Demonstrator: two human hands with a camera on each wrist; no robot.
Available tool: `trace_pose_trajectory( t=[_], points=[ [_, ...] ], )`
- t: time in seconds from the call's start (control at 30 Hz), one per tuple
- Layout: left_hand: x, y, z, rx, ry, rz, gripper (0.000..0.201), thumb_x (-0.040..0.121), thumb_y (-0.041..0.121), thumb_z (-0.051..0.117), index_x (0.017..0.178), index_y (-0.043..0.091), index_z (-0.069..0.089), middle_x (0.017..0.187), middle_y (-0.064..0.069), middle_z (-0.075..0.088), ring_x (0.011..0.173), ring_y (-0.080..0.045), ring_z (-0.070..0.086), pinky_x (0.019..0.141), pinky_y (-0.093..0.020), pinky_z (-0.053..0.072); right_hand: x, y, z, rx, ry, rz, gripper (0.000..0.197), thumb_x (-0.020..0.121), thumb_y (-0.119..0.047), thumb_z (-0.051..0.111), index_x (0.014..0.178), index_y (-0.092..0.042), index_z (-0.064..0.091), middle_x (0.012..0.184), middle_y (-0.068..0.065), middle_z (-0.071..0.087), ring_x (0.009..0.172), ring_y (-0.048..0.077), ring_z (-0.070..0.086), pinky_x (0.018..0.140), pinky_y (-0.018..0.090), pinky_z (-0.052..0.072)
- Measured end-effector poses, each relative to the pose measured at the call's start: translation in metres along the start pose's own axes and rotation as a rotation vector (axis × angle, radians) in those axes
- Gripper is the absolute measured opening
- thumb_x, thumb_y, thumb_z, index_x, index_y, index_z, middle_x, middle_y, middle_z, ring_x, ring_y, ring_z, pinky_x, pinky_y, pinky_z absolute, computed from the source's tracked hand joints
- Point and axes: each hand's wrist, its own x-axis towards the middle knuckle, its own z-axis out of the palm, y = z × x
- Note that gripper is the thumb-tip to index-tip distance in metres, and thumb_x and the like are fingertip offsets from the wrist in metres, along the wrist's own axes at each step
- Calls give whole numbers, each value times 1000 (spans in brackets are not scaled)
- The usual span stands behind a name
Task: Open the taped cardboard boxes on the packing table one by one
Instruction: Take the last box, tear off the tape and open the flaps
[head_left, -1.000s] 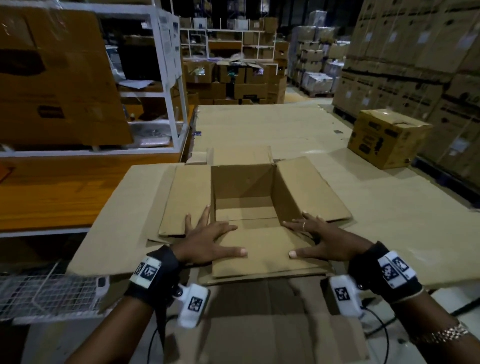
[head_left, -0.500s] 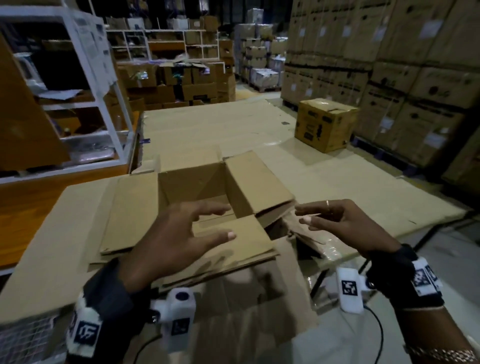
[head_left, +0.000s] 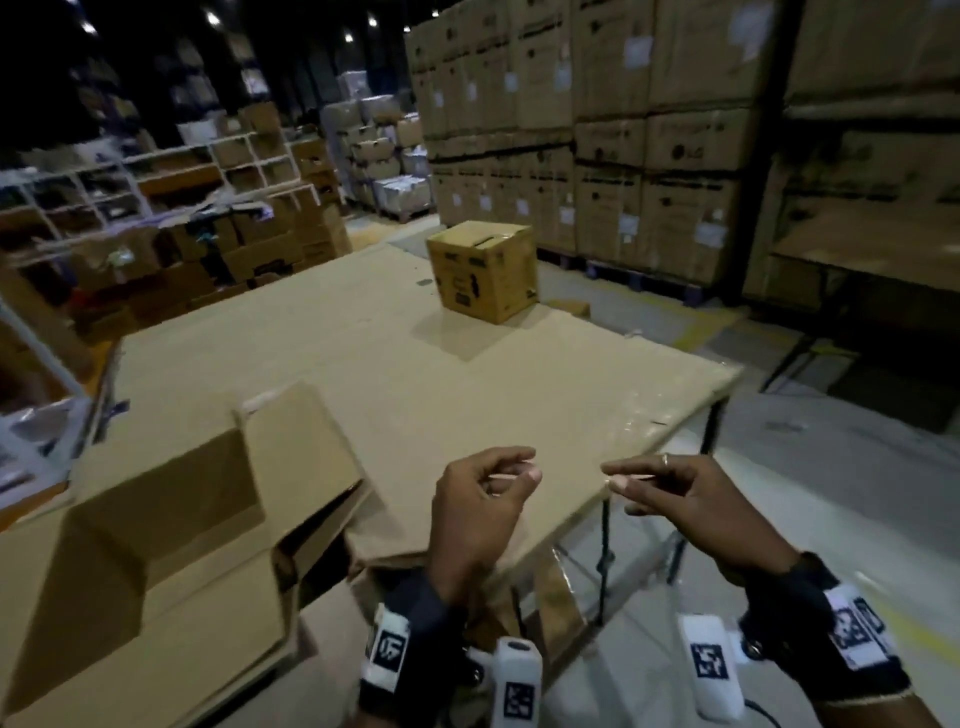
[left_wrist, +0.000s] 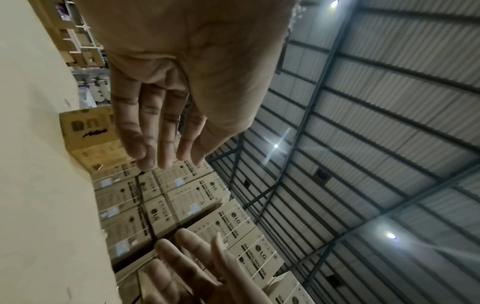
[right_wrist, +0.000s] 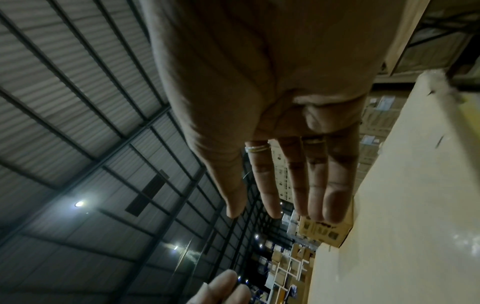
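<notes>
An opened brown cardboard box (head_left: 156, 519) sits at the near left of the packing table (head_left: 415, 364), flaps spread. A closed printed box (head_left: 483, 270) stands at the table's far side, also seen beyond the fingers in the left wrist view (left_wrist: 85, 127) and the right wrist view (right_wrist: 322, 232). My left hand (head_left: 498, 488) hovers over the table's near right part, fingers loosely bent, holding nothing. My right hand (head_left: 649, 483) hangs beside it at the table's edge, also empty. The wrist views show my left hand (left_wrist: 166, 133) and right hand (right_wrist: 285, 174) with relaxed, bare fingers.
Tall stacks of large cartons (head_left: 623, 130) line the right side past the table. White shelving with boxes (head_left: 182, 171) stands at the back left. The table's right edge (head_left: 675, 431) drops to a grey floor (head_left: 831, 493).
Both hands lifted off the opened box's near flap and moved to the right, off the box. The view swung right, so the closed far box now stands ahead.
</notes>
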Motion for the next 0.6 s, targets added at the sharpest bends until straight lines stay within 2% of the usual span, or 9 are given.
trace_pose_trajectory(
  t=[0.13,0.27,0.4,0.6],
  points=[
    [22,-19,67,-44,-9,-76,16,87,14,78,100,22,80,86,-1,78,81,-25,76,65,-34,60,-1,32,-67,52,104,62,18,89,-17,74,106,-16,80,107,2,77,99,16,73,79,33,62],
    [46,-25,106,-83,19,-124,18,87,9,78,103,17,79,87,-5,79,81,-27,76,66,-34,59,20,52,-110,77,161,101,14,90,-15,75,102,-13,81,102,1,78,95,18,74,74,30,60],
    [79,-31,129,-72,58,-159,17,88,10,76,104,16,79,89,-4,79,81,-25,75,61,-29,58,68,64,-139,-33,176,91,12,89,-20,77,99,-16,80,97,-3,78,84,11,73,73,29,59],
    [146,-54,143,-66,126,-183,17,88,13,78,104,20,79,89,0,79,81,-21,76,62,-28,58,170,74,-163,-97,141,57,27,87,-24,79,113,-19,76,104,-3,76,94,12,73,86,41,61]
  ],
)
